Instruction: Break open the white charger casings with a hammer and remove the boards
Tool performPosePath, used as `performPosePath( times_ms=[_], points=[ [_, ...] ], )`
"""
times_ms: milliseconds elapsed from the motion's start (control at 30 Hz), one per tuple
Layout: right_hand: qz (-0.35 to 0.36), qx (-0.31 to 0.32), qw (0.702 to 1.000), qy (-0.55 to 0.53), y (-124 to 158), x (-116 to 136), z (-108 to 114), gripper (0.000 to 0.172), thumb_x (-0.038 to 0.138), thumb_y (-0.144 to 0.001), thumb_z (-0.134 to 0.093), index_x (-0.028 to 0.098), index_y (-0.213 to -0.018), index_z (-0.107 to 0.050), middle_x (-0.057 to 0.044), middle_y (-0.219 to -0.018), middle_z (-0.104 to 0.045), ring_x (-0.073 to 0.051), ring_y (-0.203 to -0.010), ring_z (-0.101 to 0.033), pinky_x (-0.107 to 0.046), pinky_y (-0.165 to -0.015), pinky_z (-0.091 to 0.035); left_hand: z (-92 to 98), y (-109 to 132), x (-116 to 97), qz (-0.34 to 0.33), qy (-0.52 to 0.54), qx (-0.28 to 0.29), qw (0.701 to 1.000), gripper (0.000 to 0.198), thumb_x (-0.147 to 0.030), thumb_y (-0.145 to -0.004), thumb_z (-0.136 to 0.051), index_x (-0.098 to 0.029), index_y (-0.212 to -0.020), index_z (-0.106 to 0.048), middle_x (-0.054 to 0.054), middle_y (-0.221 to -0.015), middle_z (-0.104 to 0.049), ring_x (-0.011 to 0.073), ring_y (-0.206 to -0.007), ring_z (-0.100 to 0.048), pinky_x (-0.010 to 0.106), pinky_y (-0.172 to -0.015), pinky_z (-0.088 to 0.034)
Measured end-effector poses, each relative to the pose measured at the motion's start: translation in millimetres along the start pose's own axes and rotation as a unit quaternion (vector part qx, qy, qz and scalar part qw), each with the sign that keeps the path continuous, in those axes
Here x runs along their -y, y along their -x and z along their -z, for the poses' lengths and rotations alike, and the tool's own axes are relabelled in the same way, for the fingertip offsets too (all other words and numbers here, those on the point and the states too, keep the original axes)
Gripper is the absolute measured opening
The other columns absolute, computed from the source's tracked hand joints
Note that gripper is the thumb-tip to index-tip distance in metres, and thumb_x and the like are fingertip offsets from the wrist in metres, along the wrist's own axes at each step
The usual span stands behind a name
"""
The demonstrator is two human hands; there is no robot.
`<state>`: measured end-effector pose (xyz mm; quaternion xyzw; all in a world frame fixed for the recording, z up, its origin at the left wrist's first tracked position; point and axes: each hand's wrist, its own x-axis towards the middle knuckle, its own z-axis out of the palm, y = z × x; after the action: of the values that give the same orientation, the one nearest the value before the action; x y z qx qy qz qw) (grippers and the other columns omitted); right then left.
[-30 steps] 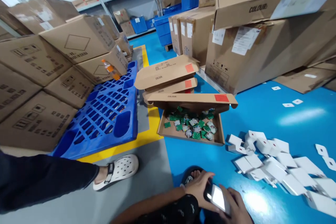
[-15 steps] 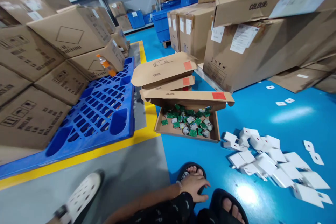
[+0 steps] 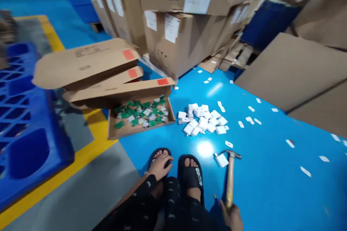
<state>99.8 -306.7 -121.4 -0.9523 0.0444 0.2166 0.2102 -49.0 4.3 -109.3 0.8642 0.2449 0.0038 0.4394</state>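
My left hand [image 3: 159, 166] rests with fingers spread over my left foot, which wears a black sandal [image 3: 189, 177] like the other foot. My right hand [image 3: 233, 216] is closed round the wooden handle of a hammer [image 3: 230, 177] at the bottom edge. The hammer's metal head lies on the blue floor beside a white plastic casing [image 3: 221, 160]. A heap of white casings [image 3: 203, 121] lies further ahead. An open cardboard tray [image 3: 116, 133] left of the heap holds several green circuit boards [image 3: 141, 112].
Flat cardboard lids [image 3: 86, 63] are stacked over the tray. Tall cartons [image 3: 173, 32] stand behind, and large cardboard sheets [image 3: 292, 68] lean at right. A blue plastic pallet [image 3: 24, 122] lies at left past a yellow floor line [image 3: 81, 155]. Small white pieces [image 3: 249, 119] are scattered on the floor.
The view has swung right and down. A phone-like device that both hands held is gone; my right hand now grips a hammer. Another person's white-shoed foot has left the view.
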Motion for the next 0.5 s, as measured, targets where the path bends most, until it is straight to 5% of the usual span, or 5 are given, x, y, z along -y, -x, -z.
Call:
performPosePath(
  times_ms=[200,333,500],
  points=[
    [-0.014,-0.001,1.000,-0.004,-9.1,23.5,14.0,0.025,0.045,-0.062,-0.044,0.029,-0.071,-0.027,0.000,-0.053,-0.047,-0.032,-0.068,-0.063,-0.041,-0.065,-0.045,1.6,1.4,-4.7,-0.016,-0.008,0.014,1.000,0.019,-0.017,-0.083,-0.047,-0.020,-0.096,-0.060,0.006,-0.102,-0.063,0.0224,-0.102,-0.056,0.037,-0.094,-0.042],
    [-0.026,0.004,0.996,-0.091,-16.1,45.8,32.4,0.038,0.064,-0.070,-0.040,0.026,-0.068,-0.033,-0.001,-0.052,-0.045,-0.023,-0.053,-0.055,-0.035,-0.053,-0.042,1.7,1.1,-5.0,-0.019,-0.017,0.011,1.000,0.019,-0.018,-0.083,-0.046,-0.020,-0.095,-0.060,0.006,-0.101,-0.064,0.0227,-0.101,-0.057,0.037,-0.093,-0.043],
    [-0.127,0.036,0.916,-0.378,29.3,22.3,30.5,0.065,0.084,-0.049,-0.056,0.024,-0.062,-0.035,0.008,-0.044,-0.031,-0.008,-0.036,-0.030,-0.022,-0.035,-0.025,2.1,1.1,-2.7,-0.024,-0.011,0.011,1.000,0.021,-0.021,-0.084,-0.042,-0.020,-0.095,-0.060,0.007,-0.103,-0.064,0.0239,-0.102,-0.057,0.039,-0.092,-0.044]
  ],
)
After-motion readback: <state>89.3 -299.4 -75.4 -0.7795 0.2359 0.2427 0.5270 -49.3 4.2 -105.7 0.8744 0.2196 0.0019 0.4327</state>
